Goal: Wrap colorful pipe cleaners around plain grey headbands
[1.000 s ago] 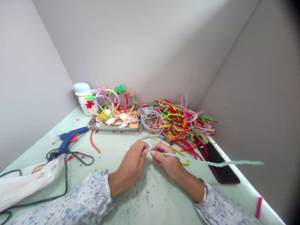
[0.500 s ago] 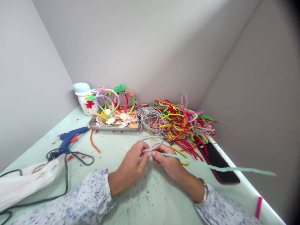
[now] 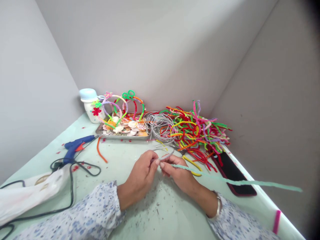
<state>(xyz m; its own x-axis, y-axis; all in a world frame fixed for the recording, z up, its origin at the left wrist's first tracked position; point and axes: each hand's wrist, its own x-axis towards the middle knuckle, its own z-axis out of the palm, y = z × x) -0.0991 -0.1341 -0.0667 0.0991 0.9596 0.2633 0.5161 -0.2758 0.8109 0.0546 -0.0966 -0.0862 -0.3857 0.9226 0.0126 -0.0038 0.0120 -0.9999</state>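
My left hand [image 3: 143, 170] pinches a thin wire ring [image 3: 172, 152] that is greyish and looks partly wrapped in lilac near the fingers. Close beside it, the thumb and fingers of my right hand [image 3: 178, 173] are closed on a mint-green pipe cleaner [image 3: 240, 182], whose long free end runs out to the right past the table edge. The fingertips of both hands nearly meet, and they hide where the pipe cleaner joins the ring.
Behind my hands lie coiled grey wire rings [image 3: 163, 128], a heap of coloured pipe cleaners [image 3: 200, 131] and a tray [image 3: 122, 137] of shells with decorated hoops. A blue glue gun [image 3: 72, 148] with cable, a white bottle [image 3: 91, 108] and a phone [image 3: 240, 181] are around them.
My fingertips have shifted slightly, with the left thumb tip a little further left. The free end of the mint-green pipe cleaner has swung slightly right and down.
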